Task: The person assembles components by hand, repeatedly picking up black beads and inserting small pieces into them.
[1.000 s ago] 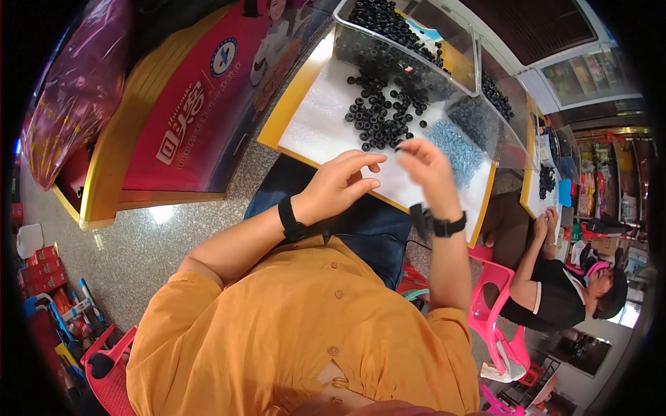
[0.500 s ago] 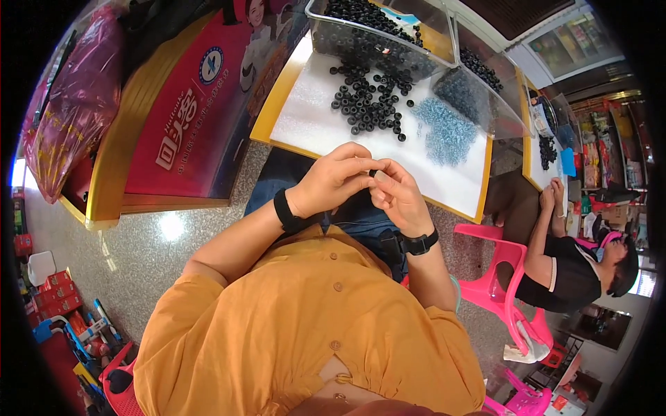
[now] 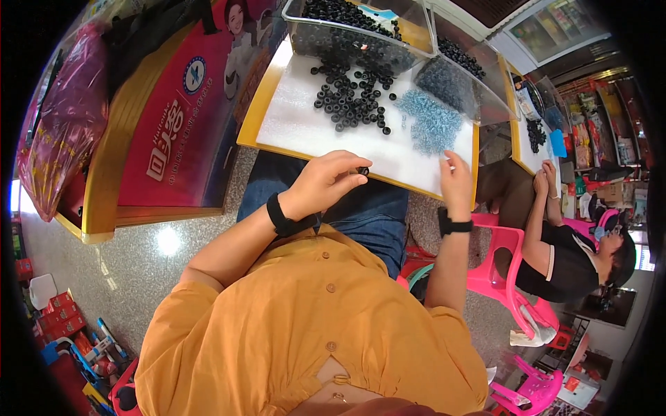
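My left hand [image 3: 320, 182] is closed at the table's near edge, pinching a small black ring-shaped piece [image 3: 363, 170] between thumb and fingertips. My right hand [image 3: 456, 182] is over the right part of the white sheet, its bent fingers a little apart at the near edge of a heap of small light-blue pieces [image 3: 431, 122]. Nothing shows between those fingers. Left of the blue heap lies a loose spread of black ring-shaped pieces [image 3: 354, 100], of the same look as the one I hold.
Two clear plastic bins, one holding black rings [image 3: 347, 36] and one holding dark small pieces [image 3: 444, 82], stand at the table's far side. The white sheet [image 3: 291, 114] has a yellow edge. A pink plastic chair [image 3: 510, 256] and a seated person [image 3: 576, 267] are at right.
My hands were together on the black piece. Now my right hand has moved away to the right, toward the blue heap, while my left keeps the piece. The view has shifted slightly.
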Action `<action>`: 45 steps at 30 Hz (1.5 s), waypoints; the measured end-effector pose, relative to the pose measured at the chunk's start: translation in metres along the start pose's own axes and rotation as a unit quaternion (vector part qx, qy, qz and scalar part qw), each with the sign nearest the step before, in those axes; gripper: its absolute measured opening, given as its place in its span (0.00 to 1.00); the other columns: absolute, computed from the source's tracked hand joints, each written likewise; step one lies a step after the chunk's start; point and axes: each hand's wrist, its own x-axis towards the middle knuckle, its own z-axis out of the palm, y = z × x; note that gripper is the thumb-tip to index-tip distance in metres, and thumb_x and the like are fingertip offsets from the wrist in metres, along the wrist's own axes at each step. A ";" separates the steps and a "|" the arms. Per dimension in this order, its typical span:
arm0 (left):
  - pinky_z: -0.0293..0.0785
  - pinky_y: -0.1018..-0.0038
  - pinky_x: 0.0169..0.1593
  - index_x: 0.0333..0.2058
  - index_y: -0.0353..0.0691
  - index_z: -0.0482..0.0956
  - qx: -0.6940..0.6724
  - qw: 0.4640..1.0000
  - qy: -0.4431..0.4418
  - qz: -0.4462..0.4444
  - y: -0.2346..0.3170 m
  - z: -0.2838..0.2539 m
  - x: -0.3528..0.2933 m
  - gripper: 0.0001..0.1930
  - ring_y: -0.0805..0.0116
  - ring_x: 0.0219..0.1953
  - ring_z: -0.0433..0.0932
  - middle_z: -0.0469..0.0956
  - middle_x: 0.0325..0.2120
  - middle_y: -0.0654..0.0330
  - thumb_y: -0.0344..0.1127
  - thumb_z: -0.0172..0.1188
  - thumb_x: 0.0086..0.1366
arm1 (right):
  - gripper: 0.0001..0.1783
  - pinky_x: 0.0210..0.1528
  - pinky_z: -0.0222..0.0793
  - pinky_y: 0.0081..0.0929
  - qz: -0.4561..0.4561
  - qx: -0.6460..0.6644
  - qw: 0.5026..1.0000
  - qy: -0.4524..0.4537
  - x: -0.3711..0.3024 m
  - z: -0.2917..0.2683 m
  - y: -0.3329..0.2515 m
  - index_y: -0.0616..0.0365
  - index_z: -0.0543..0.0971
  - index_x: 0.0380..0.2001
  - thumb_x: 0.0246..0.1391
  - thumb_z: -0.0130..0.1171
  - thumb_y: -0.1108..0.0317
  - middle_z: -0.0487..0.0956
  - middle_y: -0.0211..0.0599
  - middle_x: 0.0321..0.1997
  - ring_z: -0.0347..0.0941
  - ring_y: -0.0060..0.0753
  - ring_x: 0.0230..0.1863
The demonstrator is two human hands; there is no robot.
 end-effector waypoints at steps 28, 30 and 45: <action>0.70 0.79 0.33 0.45 0.38 0.82 -0.007 0.997 -0.032 -0.064 -0.010 0.004 0.002 0.13 0.73 0.28 0.72 0.78 0.32 0.60 0.32 0.66 0.62 | 0.14 0.28 0.70 0.22 0.122 0.091 0.985 -0.080 0.051 -0.018 0.054 0.62 0.82 0.35 0.55 0.63 0.60 0.81 0.32 0.26 0.73 0.22 0.22; 0.69 0.79 0.33 0.45 0.38 0.82 -0.006 0.997 -0.036 -0.068 -0.010 0.004 0.002 0.13 0.74 0.28 0.72 0.78 0.32 0.60 0.32 0.66 0.62 | 0.15 0.26 0.68 0.21 0.174 0.110 0.971 -0.118 0.060 -0.017 0.054 0.63 0.82 0.34 0.54 0.64 0.59 0.80 0.31 0.23 0.72 0.21 0.21; 0.70 0.79 0.34 0.46 0.38 0.82 -0.003 0.998 -0.030 -0.061 -0.011 0.005 0.001 0.14 0.74 0.29 0.72 0.80 0.34 0.61 0.33 0.66 0.62 | 0.09 0.26 0.64 0.18 0.263 0.293 0.914 -0.095 0.068 -0.018 0.050 0.61 0.80 0.32 0.47 0.63 0.69 0.76 0.28 0.26 0.69 0.20 0.24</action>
